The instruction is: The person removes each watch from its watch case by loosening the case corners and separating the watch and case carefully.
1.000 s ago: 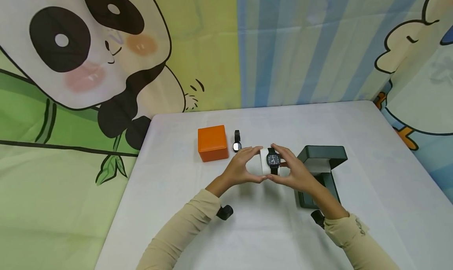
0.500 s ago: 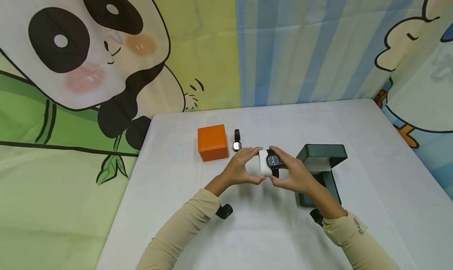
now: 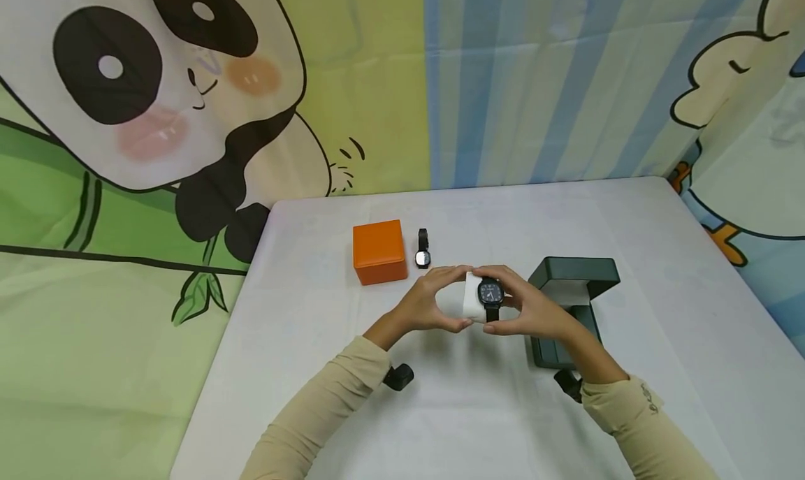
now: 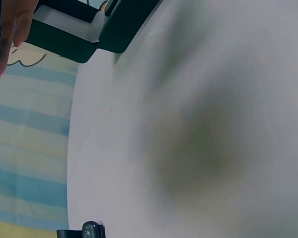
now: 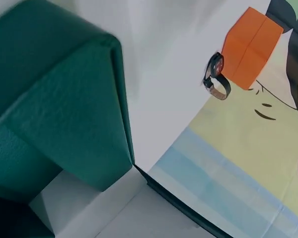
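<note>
My left hand (image 3: 420, 304) holds the left side of a white watch cushion (image 3: 473, 300), fingers over its top and thumb under it. A black square-faced wristwatch (image 3: 490, 293) with a dark strap sits round the cushion's right part. My right hand (image 3: 533, 312) grips the watch from the right, with fingers at the top and thumb at the bottom of the strap. Both hands are raised over the white table. Neither wrist view shows the watch face in the hands. Part of a hand (image 4: 15, 27) appears at the left wrist view's upper left corner.
Beside my right forearm stands a dark green watch box (image 3: 574, 279), its lid up; it fills much of the right wrist view. Behind my left hand are an orange box (image 3: 380, 252) and a second black-strapped watch (image 3: 423, 258). A printed cloth (image 3: 377, 82) hangs behind the table.
The watch has shifted slightly to the right along the cushion. My right thumb has moved away from the left thumb, opening a small gap. The boxes and second watch have stayed put.
</note>
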Demonstrator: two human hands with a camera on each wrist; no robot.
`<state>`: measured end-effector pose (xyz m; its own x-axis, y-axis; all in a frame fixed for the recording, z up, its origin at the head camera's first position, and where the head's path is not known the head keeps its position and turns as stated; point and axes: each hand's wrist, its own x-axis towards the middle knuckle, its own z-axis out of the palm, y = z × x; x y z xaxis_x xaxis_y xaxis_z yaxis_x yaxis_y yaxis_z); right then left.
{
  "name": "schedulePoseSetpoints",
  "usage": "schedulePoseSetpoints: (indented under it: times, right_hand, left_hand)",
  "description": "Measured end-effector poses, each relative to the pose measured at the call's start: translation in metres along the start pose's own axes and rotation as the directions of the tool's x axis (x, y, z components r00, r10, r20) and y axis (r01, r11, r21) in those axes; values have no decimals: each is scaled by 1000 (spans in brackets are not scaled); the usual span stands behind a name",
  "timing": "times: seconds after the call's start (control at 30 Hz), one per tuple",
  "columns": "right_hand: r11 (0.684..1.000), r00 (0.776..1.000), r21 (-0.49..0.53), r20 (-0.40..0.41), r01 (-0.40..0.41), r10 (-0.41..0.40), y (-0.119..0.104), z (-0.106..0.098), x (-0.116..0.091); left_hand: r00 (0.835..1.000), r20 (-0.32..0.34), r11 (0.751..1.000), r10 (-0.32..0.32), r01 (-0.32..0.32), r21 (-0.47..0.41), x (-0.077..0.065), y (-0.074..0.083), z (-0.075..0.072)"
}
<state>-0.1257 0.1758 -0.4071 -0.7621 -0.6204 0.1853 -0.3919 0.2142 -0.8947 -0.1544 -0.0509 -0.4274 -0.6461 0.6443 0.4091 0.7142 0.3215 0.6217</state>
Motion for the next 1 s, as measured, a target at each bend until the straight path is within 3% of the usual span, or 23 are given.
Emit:
schedulePoseSetpoints:
  times: [0.13, 0.37, 0.5, 0.73, 0.87, 1.0]
  right_hand:
    - [997, 999, 63, -12, 42, -41, 0, 2, 1]
    - [999, 999, 35, 0, 32, -32, -2, 6, 2]
    - [997, 997, 29, -4, 71, -71, 1, 8, 3]
    - [982, 980, -119, -120, 144, -158, 3, 16, 6]
    - [985, 979, -124, -149, 119, -137, 1, 14, 5]
    - [989, 988, -133, -128, 67, -84, -2, 11, 2]
  left_hand:
    - [1000, 11, 1000, -1, 2, -13, 1, 2, 0]
    - [1000, 17, 1000, -13, 14, -27, 0, 3, 2]
    - [1000, 9, 1000, 1, -1, -11, 0, 4, 2]
    - [999, -25, 999, 28, -28, 18, 2, 3, 3]
    - [999, -39, 1000, 22, -21, 16, 4, 3, 2]
    - [999, -36, 1000, -6, 6, -1, 4, 3, -1]
